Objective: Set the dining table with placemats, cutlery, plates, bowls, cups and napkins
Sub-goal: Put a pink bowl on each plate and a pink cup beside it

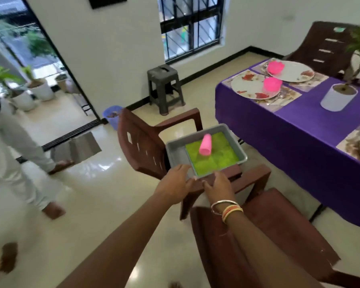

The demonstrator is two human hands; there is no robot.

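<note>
A grey metal tray rests on the seat of a brown plastic chair. Green napkins line the tray, and a pink cup lies tilted on them. My left hand is at the tray's near left corner, fingers spread and touching the rim. My right hand, with bangles on the wrist, hovers at the tray's near edge, fingers apart and holding nothing. On the purple-clothed dining table at the right, placemats carry patterned plates and pink bowls.
A second brown chair stands right under my arms. A white potted plant sits mid-table, with a chair behind it. A dark stool and a blue bin stand by the wall. A person in white walks at the left.
</note>
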